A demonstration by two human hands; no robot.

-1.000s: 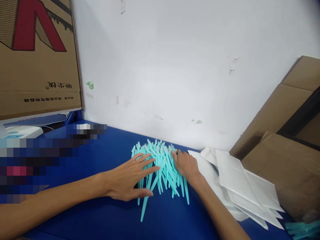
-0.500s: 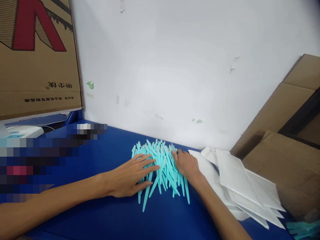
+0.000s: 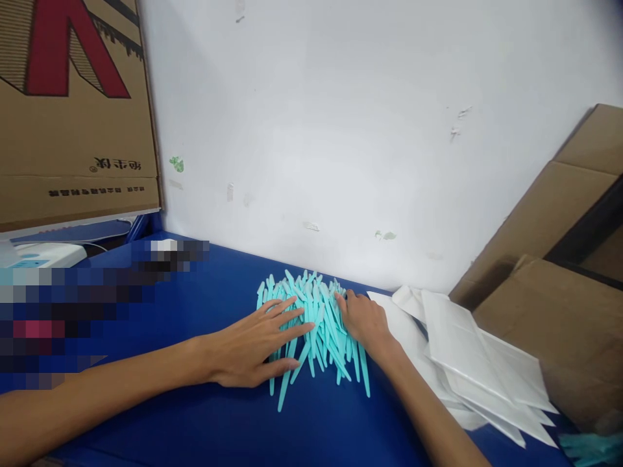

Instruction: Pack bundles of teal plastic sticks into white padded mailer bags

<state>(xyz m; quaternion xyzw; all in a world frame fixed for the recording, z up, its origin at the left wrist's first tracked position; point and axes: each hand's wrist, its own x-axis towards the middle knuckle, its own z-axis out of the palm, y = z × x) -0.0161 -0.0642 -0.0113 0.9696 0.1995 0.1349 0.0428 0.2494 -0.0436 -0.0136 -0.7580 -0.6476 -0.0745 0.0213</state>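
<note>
A heap of slim turquoise eyebrow razors (image 3: pixel 318 331) lies on the blue table, their broader heads mostly toward the wall and tapered handles toward me. My left hand (image 3: pixel 260 340) is laid over the heap's left side, palm down, with fingers spread and nothing gripped. At the right edge, my right hand (image 3: pixel 365 318) has its fingers curled against the razors, the thumb side by their heads; the undersides of those fingers are hidden. Several handles poke out below and between the two hands.
White plastic bags (image 3: pixel 487 357) are piled to the right, beside cardboard boxes (image 3: pixel 530 318). More turquoise pieces (image 3: pixel 591 447) show at the lower right corner. A printed carton (image 3: pixel 78 130) stands at upper left, above a white device (image 3: pixel 53 255). The white wall (image 3: pixel 311 130) borders the blue table (image 3: pixel 219 421).
My left hand has slid very slightly to the right over the heap, its fingers still spread. The right hand and the razors look almost unmoved.
</note>
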